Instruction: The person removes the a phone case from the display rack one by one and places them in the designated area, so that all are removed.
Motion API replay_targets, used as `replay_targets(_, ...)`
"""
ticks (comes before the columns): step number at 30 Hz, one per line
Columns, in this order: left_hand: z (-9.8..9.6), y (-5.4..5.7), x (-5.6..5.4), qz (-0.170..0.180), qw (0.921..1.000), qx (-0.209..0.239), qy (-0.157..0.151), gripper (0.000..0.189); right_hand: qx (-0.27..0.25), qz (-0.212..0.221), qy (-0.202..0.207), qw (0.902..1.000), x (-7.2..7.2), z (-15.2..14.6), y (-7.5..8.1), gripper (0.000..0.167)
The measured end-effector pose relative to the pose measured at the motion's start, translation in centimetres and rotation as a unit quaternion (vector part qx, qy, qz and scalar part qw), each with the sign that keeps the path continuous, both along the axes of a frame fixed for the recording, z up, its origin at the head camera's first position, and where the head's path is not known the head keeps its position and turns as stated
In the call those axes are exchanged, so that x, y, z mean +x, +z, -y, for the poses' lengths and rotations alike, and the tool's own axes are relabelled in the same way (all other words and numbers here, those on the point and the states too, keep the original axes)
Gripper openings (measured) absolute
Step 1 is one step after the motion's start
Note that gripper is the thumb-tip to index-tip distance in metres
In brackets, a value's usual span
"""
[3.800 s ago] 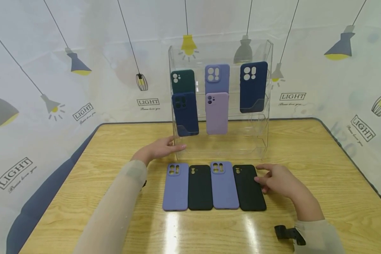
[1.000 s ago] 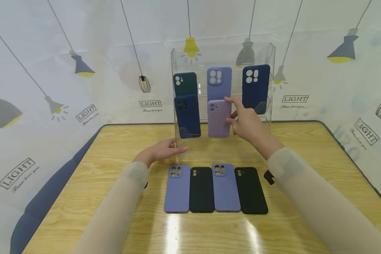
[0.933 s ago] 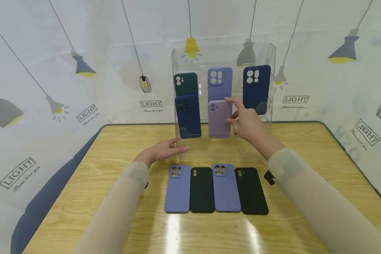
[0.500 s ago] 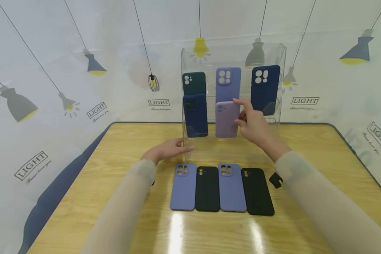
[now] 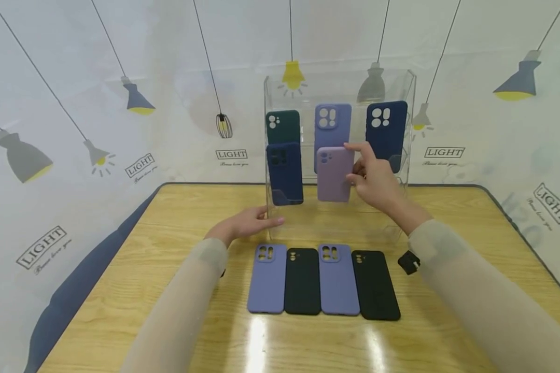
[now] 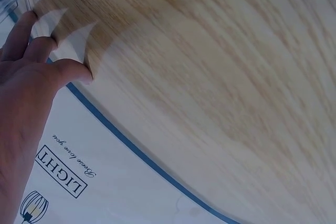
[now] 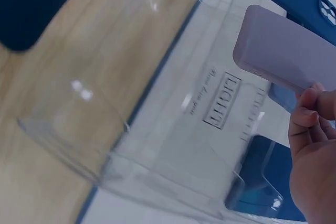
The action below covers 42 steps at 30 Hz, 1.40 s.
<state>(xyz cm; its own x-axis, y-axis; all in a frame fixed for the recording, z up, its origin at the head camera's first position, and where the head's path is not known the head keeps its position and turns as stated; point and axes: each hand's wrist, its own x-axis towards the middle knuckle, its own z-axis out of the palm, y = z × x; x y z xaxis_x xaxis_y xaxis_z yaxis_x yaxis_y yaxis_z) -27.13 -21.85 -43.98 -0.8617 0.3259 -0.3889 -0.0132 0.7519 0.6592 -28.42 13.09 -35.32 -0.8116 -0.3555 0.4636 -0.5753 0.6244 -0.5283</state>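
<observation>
A pale lilac phone case (image 5: pixel 335 174) stands upright before the clear acrylic display stand (image 5: pixel 340 220). My right hand (image 5: pixel 378 184) pinches its right edge, index finger at the top corner. In the right wrist view the lilac case (image 7: pixel 286 51) shows off the stand's clear front lip. My left hand (image 5: pixel 247 221) holds the stand's lower left side, thumb in front and other fingers round the side panel. Behind the lilac case, a periwinkle case (image 5: pixel 333 124) sits in the stand. Left of it are a dark green case (image 5: pixel 283 126) and a navy case (image 5: pixel 284 176); another navy case (image 5: pixel 386 132) is at right.
Flat on the wooden table (image 5: pixel 168 311), before the stand, lie two periwinkle cases (image 5: pixel 267 282) (image 5: pixel 339 285) and two black cases (image 5: pixel 302 285) (image 5: pixel 377 287), side by side in a row. A lamp-printed backdrop (image 5: pixel 191 103) rises behind and beside the table.
My right hand has gone from the rightmost black case up to the lilac case and drawn it slightly right, out of its slot. My left hand has stayed at the stand.
</observation>
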Motion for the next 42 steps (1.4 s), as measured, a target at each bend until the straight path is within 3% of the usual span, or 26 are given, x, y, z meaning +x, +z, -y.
replay_targets(7,0.3,-0.1,0.3,0.001,0.9999,-0.012,0.003,0.116,-0.003,-0.007,0.003,1.0000,1.5,-1.3,2.5,0.063)
replay_targets(18,0.9,-0.2,0.3,0.003,1.0000,-0.004,0.005,0.109,-0.022,0.096,0.000,0.9952,4.0,-4.1,5.8,0.070)
replay_targets(22,1.1,-0.1,0.5,0.002,1.0000,-0.006,0.004,0.114,-0.015,0.126,-0.013,0.9918,4.9,-5.2,6.5,0.072)
replay_targets(31,0.8,0.0,0.4,0.003,0.9996,-0.029,-0.005,0.120,0.021,0.173,-0.030,0.9842,6.8,-8.6,6.2,0.073)
replay_targets(42,-0.2,0.4,0.1,0.003,0.9998,-0.018,-0.013,0.116,0.013,0.212,-0.027,0.9769,8.5,-13.1,4.1,0.074)
